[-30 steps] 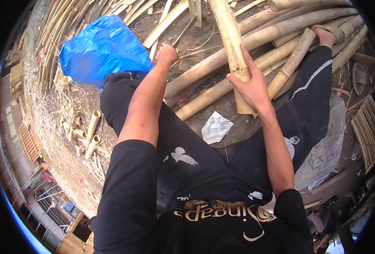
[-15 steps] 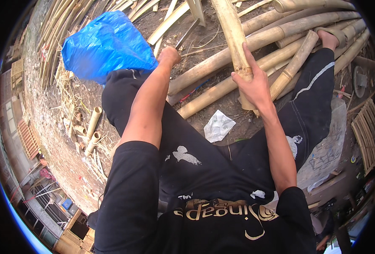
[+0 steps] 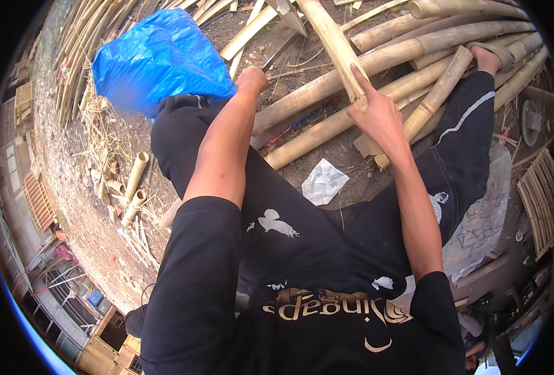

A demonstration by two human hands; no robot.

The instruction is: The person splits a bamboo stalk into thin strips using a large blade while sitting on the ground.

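My left hand (image 3: 252, 81) is closed around the handle of a large knife (image 3: 280, 51), its dark blade pointing up and to the right. My right hand (image 3: 377, 119) grips the near end of a split bamboo length (image 3: 332, 47), with the forefinger stretched along it. The bamboo slants away to the upper left and runs out of view. Beside its far part, a pale pointed piece of split wood or bamboo (image 3: 289, 17) reaches down close to the blade's tip. The knife handle is mostly hidden in my fist.
Several bamboo poles (image 3: 408, 53) lie across the ground under my right hand. A blue plastic sheet (image 3: 161, 65) covers the area by my left knee. Thin bamboo strips (image 3: 86, 44) are heaped at far left. A crumpled white paper (image 3: 324, 182) lies between my legs.
The bamboo in my right hand has shifted up and left and now shows a narrower side. The pointed piece by the blade has tilted, its lower end swinging right. My left hand barely moved.
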